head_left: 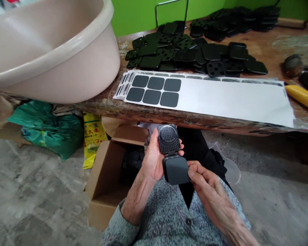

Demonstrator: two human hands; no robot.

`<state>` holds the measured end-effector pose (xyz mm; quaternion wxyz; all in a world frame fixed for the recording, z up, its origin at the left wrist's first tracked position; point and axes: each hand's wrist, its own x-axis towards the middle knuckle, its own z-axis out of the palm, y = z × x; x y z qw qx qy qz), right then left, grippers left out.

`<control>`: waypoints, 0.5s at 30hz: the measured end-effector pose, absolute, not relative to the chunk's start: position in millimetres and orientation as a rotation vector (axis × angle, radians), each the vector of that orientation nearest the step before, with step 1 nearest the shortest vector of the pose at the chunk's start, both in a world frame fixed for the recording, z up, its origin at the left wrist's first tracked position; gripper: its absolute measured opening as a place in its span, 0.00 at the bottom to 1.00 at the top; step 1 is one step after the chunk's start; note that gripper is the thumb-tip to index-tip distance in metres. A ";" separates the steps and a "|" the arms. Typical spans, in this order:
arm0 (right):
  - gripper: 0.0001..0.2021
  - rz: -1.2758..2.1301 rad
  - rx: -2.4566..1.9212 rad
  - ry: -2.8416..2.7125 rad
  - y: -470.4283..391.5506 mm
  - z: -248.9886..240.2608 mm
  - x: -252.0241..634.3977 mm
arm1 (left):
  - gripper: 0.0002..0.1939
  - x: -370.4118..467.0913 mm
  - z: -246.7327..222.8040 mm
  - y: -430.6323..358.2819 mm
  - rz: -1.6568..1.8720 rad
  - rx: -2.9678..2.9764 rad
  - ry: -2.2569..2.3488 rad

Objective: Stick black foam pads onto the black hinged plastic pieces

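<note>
Lying open across my left hand (154,155) is a black hinged plastic case (168,138), with fingers wrapped round its upper half. That half shows a grid-textured face with a round ring. Over the lower half lies a dark grey rounded-square sticker (178,170), set slightly askew. The thumb and fingers of my right hand (201,176) pinch the sticker's right edge. Just beyond, on the table's front edge, rests a white sticker sheet (220,99) with several matching grey squares at its left end and bare backing on the right.
Black plastic pieces (187,54) are heaped on the wooden table (284,44). A large beige basin (66,65) overhangs its left end. At right lie a yellow-handled tool (301,97) and a roundish dark object (292,65). Below stand an open cardboard box (105,171) and green bag (53,133).
</note>
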<state>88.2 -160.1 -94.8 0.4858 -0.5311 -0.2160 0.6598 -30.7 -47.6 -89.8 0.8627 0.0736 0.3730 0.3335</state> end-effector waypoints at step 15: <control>0.09 1.605 -1.294 -0.529 -157.7 -96.3 85.1 | 0.31 -29.5 -93.2 -49.9 0.733 0.144 0.769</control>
